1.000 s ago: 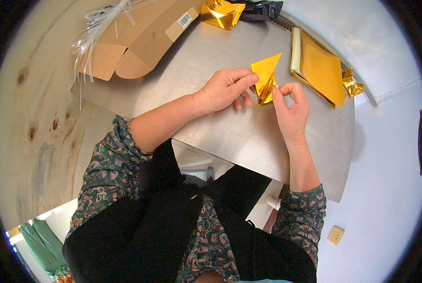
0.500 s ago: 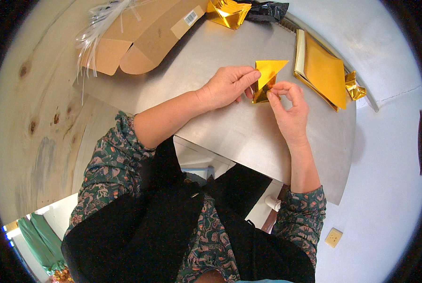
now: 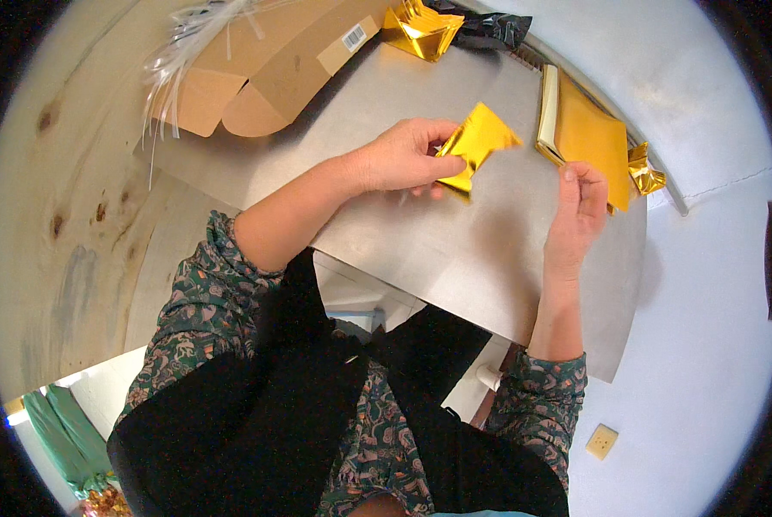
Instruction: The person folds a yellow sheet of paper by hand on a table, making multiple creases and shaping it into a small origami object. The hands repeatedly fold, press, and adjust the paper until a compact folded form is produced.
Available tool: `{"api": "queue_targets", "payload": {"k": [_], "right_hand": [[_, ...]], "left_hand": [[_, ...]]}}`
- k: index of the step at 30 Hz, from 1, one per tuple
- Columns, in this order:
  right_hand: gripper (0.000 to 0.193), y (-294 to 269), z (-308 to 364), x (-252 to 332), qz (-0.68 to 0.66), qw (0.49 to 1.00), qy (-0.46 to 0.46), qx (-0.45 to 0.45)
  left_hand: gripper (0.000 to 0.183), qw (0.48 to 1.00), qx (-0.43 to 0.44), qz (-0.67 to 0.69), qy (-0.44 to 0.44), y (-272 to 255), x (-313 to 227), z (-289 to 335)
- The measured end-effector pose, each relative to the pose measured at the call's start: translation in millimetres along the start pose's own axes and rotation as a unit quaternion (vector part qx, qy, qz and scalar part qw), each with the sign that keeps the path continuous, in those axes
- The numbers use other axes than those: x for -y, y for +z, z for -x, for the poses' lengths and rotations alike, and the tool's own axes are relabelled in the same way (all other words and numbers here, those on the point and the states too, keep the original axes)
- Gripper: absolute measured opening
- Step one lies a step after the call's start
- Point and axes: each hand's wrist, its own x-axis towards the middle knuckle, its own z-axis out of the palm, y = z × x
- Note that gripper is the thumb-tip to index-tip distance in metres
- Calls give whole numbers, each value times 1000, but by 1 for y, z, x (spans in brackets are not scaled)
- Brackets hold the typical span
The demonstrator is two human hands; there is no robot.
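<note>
My left hand (image 3: 403,158) is closed around a piece of folded gold foil paper (image 3: 482,136), thumb on top, and holds it above the metal table. The foil's pointed corners stick out past the fingers, slightly blurred. To the right, my right hand (image 3: 580,207) has its fingers curled in a pinch at the near corner of a stack of gold paper (image 3: 594,129). The fingertips appear to grip the stack's edge; how many sheets they hold cannot be made out.
A brown cardboard box (image 3: 274,65) lies at the far left, with clear plastic strips (image 3: 179,73) beside it. Folded gold pieces (image 3: 422,33) and a black plastic bag (image 3: 493,30) are at the back. Another crumpled gold piece (image 3: 646,170) sits by the table's right edge (image 3: 631,319).
My right hand has let go of the folded gold foil and moved right to the paper stack. My left hand keeps the foil, now tilted and shifted slightly left.
</note>
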Motion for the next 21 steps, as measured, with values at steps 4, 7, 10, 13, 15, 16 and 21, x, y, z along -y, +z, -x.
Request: {"api": "queue_targets", "payload": {"k": [4,7,10,13,15,16,21], "right_hand": [[17,2,-1,0,-99,984,81,127],[20,7,6,2,-34,948,152,279],[16,13,10,1,-95,959,163,209],[14,15,11,0,-144,958,194,153],[15,15,11,-1,-165,957,196,139],[16,15,12,-1,-173,956,191,137],[22,11,17,-2,-195,955,166,148]], "left_hand": [[20,989,120,-84,-15,-6,-4,4],[22,991,107,-75,24,-2,1,4],[25,998,-15,-15,60,-3,5,0],[23,993,-30,26,112,-5,6,-3],[21,992,-44,19,117,-1,7,-2],[20,993,-49,12,108,-1,7,-1],[19,987,-77,33,138,7,6,1]]}}
